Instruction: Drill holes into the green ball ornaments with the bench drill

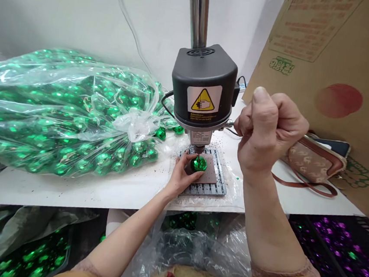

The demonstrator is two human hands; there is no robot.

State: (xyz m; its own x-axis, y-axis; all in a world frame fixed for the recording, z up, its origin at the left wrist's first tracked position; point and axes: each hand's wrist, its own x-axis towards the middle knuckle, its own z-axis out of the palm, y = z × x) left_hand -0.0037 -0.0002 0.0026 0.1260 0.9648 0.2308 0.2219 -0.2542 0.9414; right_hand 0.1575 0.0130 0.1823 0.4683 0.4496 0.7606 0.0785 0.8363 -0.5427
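A small bench drill press stands on the white table, its bit just above a shiny green ball. My left hand pinches that ball on the press's base plate, fingers wrapped around its left side. My right hand is a closed fist around the press's thin metal lever, raised to the right of the motor housing.
A big clear plastic bag of green balls fills the table's left half. A brown patterned purse lies at the right, under a leaning cardboard box. Below the table edge are bags of green balls and purple balls.
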